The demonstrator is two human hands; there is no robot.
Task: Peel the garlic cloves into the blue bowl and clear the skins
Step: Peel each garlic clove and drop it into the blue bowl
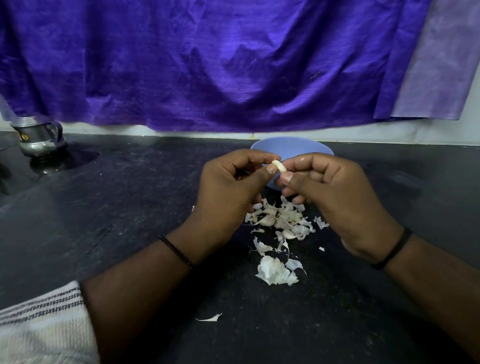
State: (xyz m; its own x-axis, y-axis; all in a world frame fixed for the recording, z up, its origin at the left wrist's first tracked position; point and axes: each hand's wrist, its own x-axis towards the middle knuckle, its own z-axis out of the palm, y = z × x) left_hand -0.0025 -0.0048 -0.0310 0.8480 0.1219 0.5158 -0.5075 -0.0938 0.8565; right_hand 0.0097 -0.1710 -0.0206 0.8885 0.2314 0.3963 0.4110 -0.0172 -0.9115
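Head view shows both hands raised together just above the near rim of the blue bowl [291, 148]: the left hand [230, 182] and the right hand [329, 185] each pinch one garlic clove [278, 166] between thumb and fingertips, the other fingers curled in. The clove looks pale and mostly bare, so the step in hand is likely stripping its last skin; doing it well means keeping the pinch light, working a nail under the loose edge, and holding the clove over the bowl so it drops in, not onto the bench [120, 221]. Loose skins [280, 222] lie heaped on the bench below the hands, just short of the bowl, with a stray flake [210, 318] nearer the person. Open dark bench spreads to both sides; a steel jug [39, 138] stands well apart at the far left, and a purple cloth [221, 52] hangs behind the bowl.
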